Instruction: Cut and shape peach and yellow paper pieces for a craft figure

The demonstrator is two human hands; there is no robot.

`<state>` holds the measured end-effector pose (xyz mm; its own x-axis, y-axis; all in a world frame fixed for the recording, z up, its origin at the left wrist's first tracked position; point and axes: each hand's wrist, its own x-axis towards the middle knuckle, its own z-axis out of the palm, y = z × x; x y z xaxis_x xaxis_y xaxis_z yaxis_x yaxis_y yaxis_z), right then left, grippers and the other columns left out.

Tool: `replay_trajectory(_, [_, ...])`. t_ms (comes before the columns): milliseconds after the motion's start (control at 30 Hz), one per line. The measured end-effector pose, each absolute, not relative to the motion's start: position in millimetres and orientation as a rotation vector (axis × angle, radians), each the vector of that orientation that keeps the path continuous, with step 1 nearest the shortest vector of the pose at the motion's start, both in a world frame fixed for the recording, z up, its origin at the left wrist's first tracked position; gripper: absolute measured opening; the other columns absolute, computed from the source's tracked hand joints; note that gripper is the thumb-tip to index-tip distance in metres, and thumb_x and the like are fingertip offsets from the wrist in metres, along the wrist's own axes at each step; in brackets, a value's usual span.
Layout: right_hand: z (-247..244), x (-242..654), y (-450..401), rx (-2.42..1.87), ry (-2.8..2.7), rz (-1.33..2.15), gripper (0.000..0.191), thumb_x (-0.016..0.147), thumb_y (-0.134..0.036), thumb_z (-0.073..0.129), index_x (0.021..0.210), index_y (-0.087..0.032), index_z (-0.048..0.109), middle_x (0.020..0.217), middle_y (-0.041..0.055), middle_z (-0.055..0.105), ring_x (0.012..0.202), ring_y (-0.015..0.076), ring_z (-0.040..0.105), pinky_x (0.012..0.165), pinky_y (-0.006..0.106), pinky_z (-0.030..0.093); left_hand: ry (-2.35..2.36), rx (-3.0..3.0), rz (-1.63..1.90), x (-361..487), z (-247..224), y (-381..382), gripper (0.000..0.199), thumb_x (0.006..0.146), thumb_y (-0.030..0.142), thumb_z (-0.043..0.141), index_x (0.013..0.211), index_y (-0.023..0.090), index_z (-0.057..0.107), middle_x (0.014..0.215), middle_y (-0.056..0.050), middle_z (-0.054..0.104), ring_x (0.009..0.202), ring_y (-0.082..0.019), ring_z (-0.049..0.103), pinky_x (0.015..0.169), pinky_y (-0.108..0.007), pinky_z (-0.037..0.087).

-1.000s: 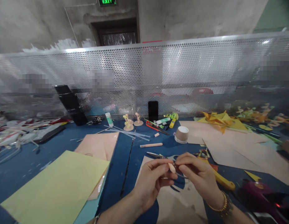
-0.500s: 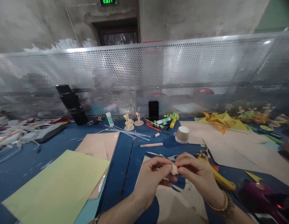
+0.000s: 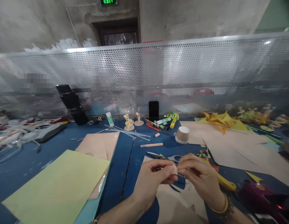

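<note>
Close together over the table, my left hand (image 3: 156, 177) and my right hand (image 3: 198, 174) are both closed in a pinch. Between them is a small pale peach paper piece (image 3: 174, 169), its shape partly covered by fingers. The left thumb and forefinger grip it, and the right fingertips pinch its right edge. Below lies a peach paper sheet (image 3: 179, 202) with cut-out gaps. Scissors (image 3: 158, 155) rest just behind my hands, their handles partly hidden. A peach marker (image 3: 151, 145) and its small cap (image 3: 157, 135) lie farther back.
Yellow paper (image 3: 58, 186) covers a stack at left. Small paper figures (image 3: 128, 123), a glue stick (image 3: 109, 119), a tape roll (image 3: 183, 134) and a phone (image 3: 153, 110) stand toward the perforated metal screen (image 3: 125, 71). A yellow-handled tool (image 3: 226, 182) lies at right, near a purple object (image 3: 258, 199).
My right fingers have shifted slightly on the paper piece, and the left fingers have curled in more closely beneath it. Things on the table stay put.
</note>
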<state>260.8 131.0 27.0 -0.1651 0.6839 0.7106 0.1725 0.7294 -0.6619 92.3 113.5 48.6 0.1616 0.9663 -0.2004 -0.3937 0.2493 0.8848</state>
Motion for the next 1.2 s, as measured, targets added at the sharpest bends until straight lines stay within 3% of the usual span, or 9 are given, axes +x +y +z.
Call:
replay_trajectory(600, [22.9,258.7,127.9,-0.745,-1.746,0.364,0.012,0.087,-0.014,0.059,0.082,-0.024,0.063,0.076,-0.0014,0.062,0.072,0.0123,0.06,0.066,0.021,0.05,0.852,0.783,1.13,93.9,44.2,112.3,0.025,0.061,0.03,0.086,0.08,0.014,0.078,0.069,-0.006,0.074,0.06,-0.011,0.067,0.059,-0.019,0.052])
replay_trajectory(800, [23.3,261.1,130.4,-0.744,-1.718,0.469,0.011,0.087,-0.015,0.061,0.087,-0.025,0.067,0.079,0.0008,0.064,0.074,0.0144,0.062,0.066,0.023,0.051,0.847,0.84,1.189,92.3,41.6,115.1,0.03,0.064,0.024,0.084,0.091,0.015,0.075,0.072,-0.002,0.07,0.062,-0.011,0.066,0.054,-0.017,0.05])
replay_trajectory(1033, [26.9,262.9,133.1,-0.72,-1.763,0.608,0.012,0.087,-0.021,0.063,0.09,-0.026,0.074,0.081,0.0026,0.065,0.075,0.0151,0.063,0.067,0.024,0.052,0.897,0.873,1.106,90.4,46.9,113.2,0.039,0.064,0.027,0.084,0.096,0.018,0.063,0.075,0.002,0.066,0.062,-0.017,0.071,0.05,-0.022,0.053])
replay_trajectory(1200, [25.8,262.8,133.9,-0.743,-1.72,0.645,0.008,0.085,-0.024,0.067,0.088,-0.026,0.074,0.081,0.0021,0.065,0.076,0.0145,0.063,0.068,0.022,0.052,0.878,0.896,1.147,90.6,44.9,112.8,0.025,0.068,0.027,0.082,0.085,0.016,0.067,0.075,0.0,0.069,0.063,-0.015,0.07,0.053,-0.021,0.054])
